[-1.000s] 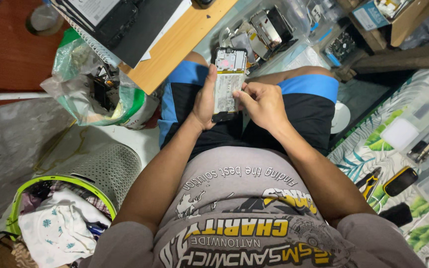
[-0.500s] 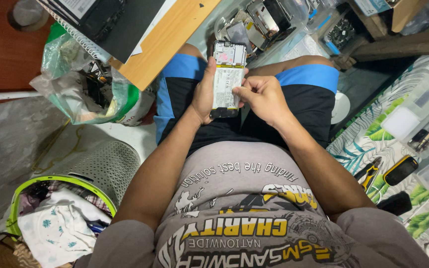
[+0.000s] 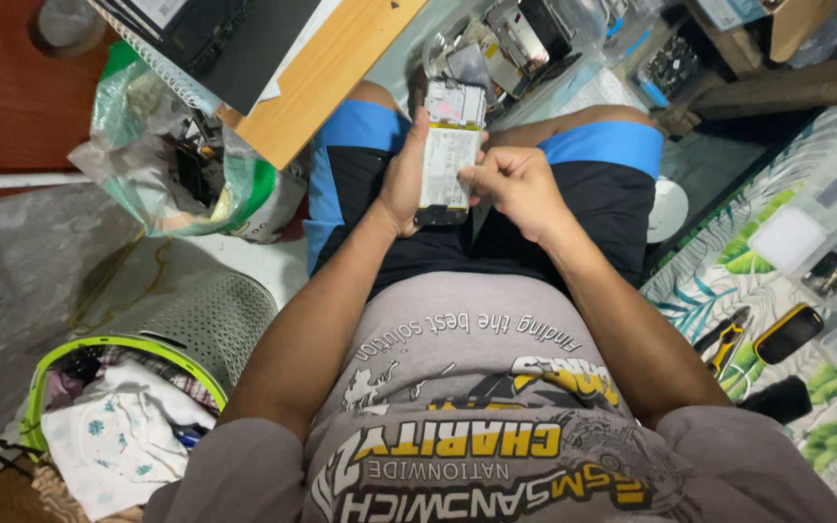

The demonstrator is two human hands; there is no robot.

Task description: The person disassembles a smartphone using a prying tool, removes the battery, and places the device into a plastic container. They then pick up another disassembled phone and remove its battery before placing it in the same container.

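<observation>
An opened smartphone [image 3: 449, 155] with its back cover off shows a white battery and a circuit board at its top end. My left hand [image 3: 401, 179] holds it upright over my lap, fingers wrapped around its left edge. My right hand [image 3: 512, 189] is curled against the phone's right edge, thumb and forefinger pinched at the battery's side. What the fingertips pinch is too small to tell.
A wooden board [image 3: 326, 68] with a dark device on it lies ahead left. A plastic bag [image 3: 181, 165] of parts sits on the left, a laundry basket [image 3: 138, 368] lower left. Tools and a phone [image 3: 787, 334] lie on a leaf-patterned cloth at right.
The phone and both hands shifted slightly up and left in view. My right hand stays at the phone's right edge.
</observation>
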